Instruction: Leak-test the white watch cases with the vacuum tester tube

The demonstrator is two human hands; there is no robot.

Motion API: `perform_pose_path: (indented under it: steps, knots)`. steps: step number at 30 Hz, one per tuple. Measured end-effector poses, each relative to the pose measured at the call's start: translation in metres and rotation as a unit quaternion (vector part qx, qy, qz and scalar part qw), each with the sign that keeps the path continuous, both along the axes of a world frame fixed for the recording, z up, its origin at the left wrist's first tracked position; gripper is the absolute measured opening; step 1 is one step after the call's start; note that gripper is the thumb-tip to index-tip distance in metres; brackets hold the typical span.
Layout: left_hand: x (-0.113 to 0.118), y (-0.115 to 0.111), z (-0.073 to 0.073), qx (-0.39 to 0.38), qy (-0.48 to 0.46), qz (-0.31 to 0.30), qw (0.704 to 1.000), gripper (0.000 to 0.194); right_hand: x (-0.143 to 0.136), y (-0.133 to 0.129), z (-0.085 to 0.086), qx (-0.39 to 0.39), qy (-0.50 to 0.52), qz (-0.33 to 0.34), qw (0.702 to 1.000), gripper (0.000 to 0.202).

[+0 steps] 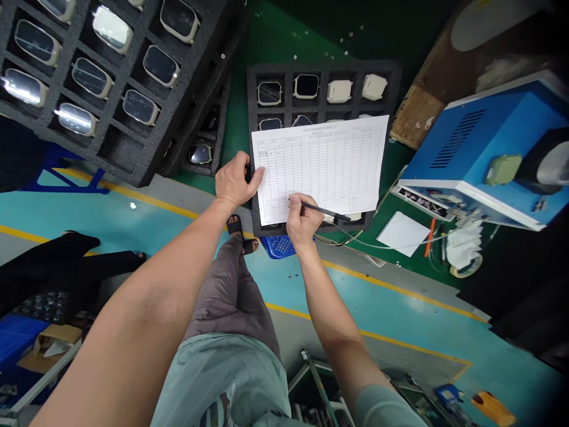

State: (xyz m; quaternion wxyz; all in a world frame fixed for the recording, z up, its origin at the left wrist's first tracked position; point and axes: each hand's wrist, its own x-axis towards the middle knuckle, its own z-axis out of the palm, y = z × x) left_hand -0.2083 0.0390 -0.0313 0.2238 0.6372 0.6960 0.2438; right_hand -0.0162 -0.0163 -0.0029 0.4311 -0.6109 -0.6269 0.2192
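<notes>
Right hand (301,220) is holding a pen (323,210) on a form (320,167); left hand (234,181) is steadying the tray (255,95) under it.

The form is lying on the black foam tray at scene centre, covering its near rows. The right hand is closed around the pen, whose tip is resting on the form's lower left part, near the bottom edge. The left hand is gripping the tray's left edge, thumb touching the form's left margin, fingers curled over the rim. The tray's far row is showing four small rounded housings (339,91) in separate cells. A larger tray (133,139) of similar parts is standing to the far left. A blue machine (480,148) is sitting to the right, with a white sheet (403,233) near it. The printed text is probably a table; it is too small to read.
</notes>
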Motion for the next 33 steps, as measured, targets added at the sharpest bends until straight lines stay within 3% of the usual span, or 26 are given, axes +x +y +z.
perform_pose_path:
  steps: [33]
  knots:
    - [0.0003, 0.0005, 0.0011, 0.001, 0.0, 0.001, 1.0, 0.05, -0.0001, -0.0017, -0.0011, -0.029, 0.015, -0.009, 0.999, 0.032]
